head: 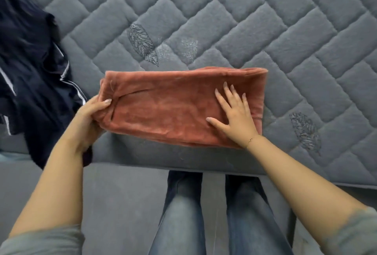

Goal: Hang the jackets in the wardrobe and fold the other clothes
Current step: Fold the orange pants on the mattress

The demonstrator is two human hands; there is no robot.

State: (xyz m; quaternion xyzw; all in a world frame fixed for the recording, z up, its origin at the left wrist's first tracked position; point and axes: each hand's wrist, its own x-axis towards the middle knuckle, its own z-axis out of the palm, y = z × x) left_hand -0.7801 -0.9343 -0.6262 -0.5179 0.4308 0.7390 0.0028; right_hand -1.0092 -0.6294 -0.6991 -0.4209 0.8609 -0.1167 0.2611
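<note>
Head view: your left hand (95, 109) pinches the left end of the folded rust-coloured garment (173, 107) while your right hand (232, 111) lies flat and spread on it, probably to anchor the next fold. It sits near the bed's (265, 19) near edge. Dark clothes (30, 71) crowd the left; far and right lie open.

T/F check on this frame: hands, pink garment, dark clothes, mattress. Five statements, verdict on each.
1. The left hand grips the left end of the pink garment. True.
2. The right hand is lifted clear of the garment. False: it rests flat on it, fingers spread.
3. The garment lies folded on the grey quilted mattress. True.
4. The dark clothes lie to the right of the garment. False: they lie to its left.
5. The garment hangs on a hanger. False: no hanger shows.
</note>
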